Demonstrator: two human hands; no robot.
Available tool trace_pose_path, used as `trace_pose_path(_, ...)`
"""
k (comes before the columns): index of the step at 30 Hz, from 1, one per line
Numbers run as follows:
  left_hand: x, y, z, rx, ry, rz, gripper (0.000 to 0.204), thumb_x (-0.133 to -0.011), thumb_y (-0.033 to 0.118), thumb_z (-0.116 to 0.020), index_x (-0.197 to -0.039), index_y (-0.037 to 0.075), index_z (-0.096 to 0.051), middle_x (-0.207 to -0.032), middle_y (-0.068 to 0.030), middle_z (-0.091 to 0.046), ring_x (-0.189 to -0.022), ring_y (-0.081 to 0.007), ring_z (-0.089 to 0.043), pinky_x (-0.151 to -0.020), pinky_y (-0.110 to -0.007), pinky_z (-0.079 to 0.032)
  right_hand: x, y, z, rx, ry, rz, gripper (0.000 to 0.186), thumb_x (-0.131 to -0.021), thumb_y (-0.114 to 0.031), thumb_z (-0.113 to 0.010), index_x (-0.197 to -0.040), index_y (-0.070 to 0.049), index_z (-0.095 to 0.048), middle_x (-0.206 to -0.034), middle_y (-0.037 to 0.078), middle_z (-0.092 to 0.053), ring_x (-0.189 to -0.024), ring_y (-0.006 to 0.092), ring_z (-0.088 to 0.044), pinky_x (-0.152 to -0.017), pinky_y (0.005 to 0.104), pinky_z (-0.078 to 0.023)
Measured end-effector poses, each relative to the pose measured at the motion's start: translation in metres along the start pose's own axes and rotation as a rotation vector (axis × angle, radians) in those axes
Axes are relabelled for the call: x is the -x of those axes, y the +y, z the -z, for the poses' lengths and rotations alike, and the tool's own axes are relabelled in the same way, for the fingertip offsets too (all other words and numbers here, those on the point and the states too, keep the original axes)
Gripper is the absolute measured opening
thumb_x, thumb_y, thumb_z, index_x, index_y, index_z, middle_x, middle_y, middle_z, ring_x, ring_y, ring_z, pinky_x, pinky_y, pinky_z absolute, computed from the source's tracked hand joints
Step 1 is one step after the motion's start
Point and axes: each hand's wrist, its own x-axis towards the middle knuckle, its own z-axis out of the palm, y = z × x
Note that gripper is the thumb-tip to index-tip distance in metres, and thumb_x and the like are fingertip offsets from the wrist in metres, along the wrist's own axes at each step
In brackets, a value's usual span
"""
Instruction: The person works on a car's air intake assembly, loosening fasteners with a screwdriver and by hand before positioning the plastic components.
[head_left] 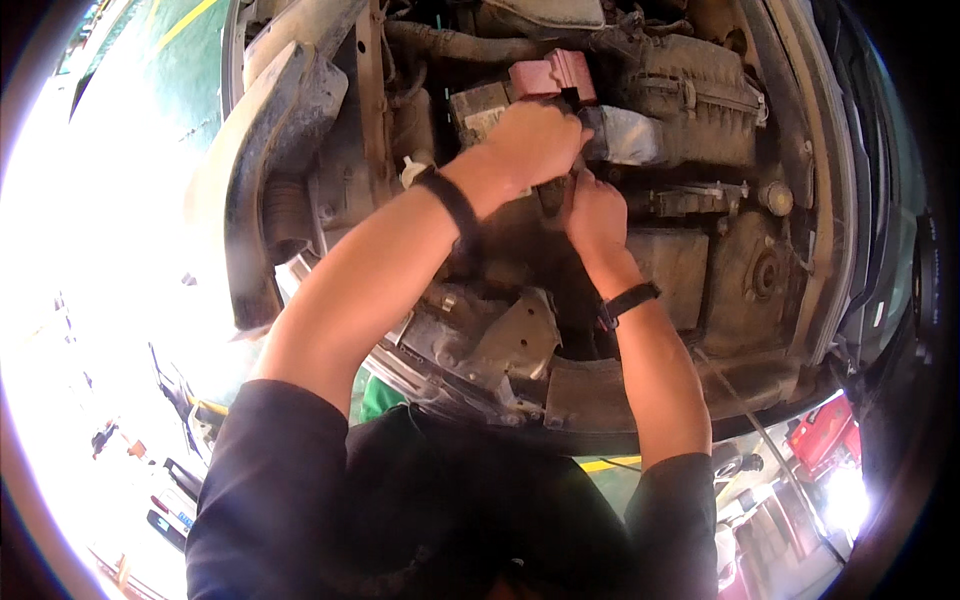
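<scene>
1. We're over the engine bay [825, 230], our left hand [540, 138] curled, fingers bent, just left of the silver block [630, 138]; what they grip, we cannot tell
2. Here's our right hand [598, 212], fingers drawn in narrow beside the dark part [551, 195], any hold hidden from us
3. That dark part lies left of the right fingers, near side of the left hand, its long axis seemingly near-to-far, the right hand looking closer
4. Beyond, far side: the red cover [535, 80]
</scene>
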Motion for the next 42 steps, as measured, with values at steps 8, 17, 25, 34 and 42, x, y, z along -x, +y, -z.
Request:
trace_pose_path(8,0.000,0.002,-0.002,0.002,0.004,0.003,0.040,-0.098,0.034,-0.054,-0.075,0.004,-0.069,-0.067,-0.0185,-0.067,-0.064,-0.0380,-0.067,-0.060,-0.047,-0.055,0.002,0.002,0.002,-0.016,0.020,0.001,0.023,-0.098,-0.020,-0.055,-0.085,-0.001,-0.060,-0.074,0.018,-0.068,-0.073,0.0345,-0.068,-0.070,0.0421,-0.055)
trace_pose_path(17,-0.005,-0.002,0.008,-0.011,-0.079,-0.015,0.042,-0.097,0.036,-0.055,-0.076,0.003,-0.071,-0.072,-0.0178,-0.069,-0.071,-0.0390,-0.068,-0.066,-0.048,-0.056,0.002,-0.001,0.006,-0.059,-0.087,-0.083,0.020,-0.096,-0.018,-0.058,-0.092,0.002,-0.061,-0.081,0.022,-0.068,-0.081,0.0390,-0.067,-0.073,0.0462,-0.054)
trace_pose_path(25,0.011,0.011,0.029,-0.075,-0.218,-0.063,0.039,-0.091,0.037,-0.066,-0.079,0.001,-0.074,-0.077,-0.0173,-0.071,-0.077,-0.0370,-0.070,-0.069,-0.046,-0.055,0.026,0.005,0.057,-0.241,-0.232,-0.251,0.059,-0.088,-0.035,-0.070,-0.127,0.007,-0.054,-0.116,0.027,-0.064,-0.111,0.0432,-0.058,-0.094,0.0480,-0.049)
trace_pose_path(34,0.002,0.004,0.029,-0.173,-0.198,-0.154,0.044,-0.092,0.042,-0.063,-0.075,0.003,-0.074,-0.075,-0.0158,-0.070,-0.076,-0.0346,-0.070,-0.067,-0.045,-0.054,0.039,-0.013,0.060,-0.006,-0.410,-0.158,0.070,-0.087,-0.053,-0.068,-0.127,0.003,-0.056,-0.122,0.023,-0.059,-0.114,0.0391,-0.058,-0.096,0.0491,-0.046)
trace_pose_path(42,0.021,0.003,0.024,-0.063,-0.185,-0.046,0.052,-0.093,0.050,-0.059,-0.076,0.003,-0.074,-0.076,-0.0167,-0.070,-0.075,-0.0372,-0.069,-0.066,-0.046,-0.055,0.037,-0.013,0.057,-0.057,-0.386,-0.180,0.063,-0.089,-0.049,-0.068,-0.123,0.003,-0.058,-0.122,0.022,-0.056,-0.107,0.0414,-0.060,-0.092,0.0493,-0.047)
